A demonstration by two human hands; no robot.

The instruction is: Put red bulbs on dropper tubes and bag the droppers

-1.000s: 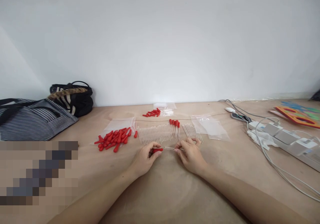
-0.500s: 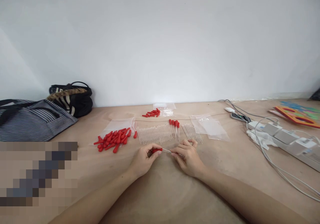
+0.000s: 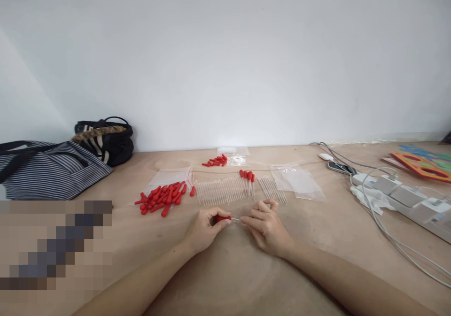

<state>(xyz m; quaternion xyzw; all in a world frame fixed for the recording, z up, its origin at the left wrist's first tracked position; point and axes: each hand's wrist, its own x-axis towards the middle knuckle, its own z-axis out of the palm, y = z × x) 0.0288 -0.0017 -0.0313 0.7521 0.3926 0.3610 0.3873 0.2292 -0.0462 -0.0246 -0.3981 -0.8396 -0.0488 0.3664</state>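
Note:
My left hand [image 3: 206, 229] pinches a red rubber bulb [image 3: 224, 218] between thumb and fingers. A thin clear dropper tube [image 3: 236, 220] meets the bulb's mouth, its other end held in the fingertips of my right hand [image 3: 266, 227]. Beyond my hands lies a long row of clear tubes [image 3: 220, 190]. To its right are several droppers with red bulbs on them [image 3: 247, 177], then a shorter row of tubes [image 3: 272, 189]. A heap of red bulbs [image 3: 164, 196] sits left of the rows.
Clear plastic bags [image 3: 298, 182] lie right of the tubes. A smaller pile of red bulbs [image 3: 215, 161] is farther back. On the right are a power strip [image 3: 405, 196] with cables and a phone-like device [image 3: 341, 167]. A striped bag [image 3: 66, 170] stands left.
My hands have come slightly nearer me, with the bulb and tube held in line. Less tube shows between them. The whole view has shifted slightly.

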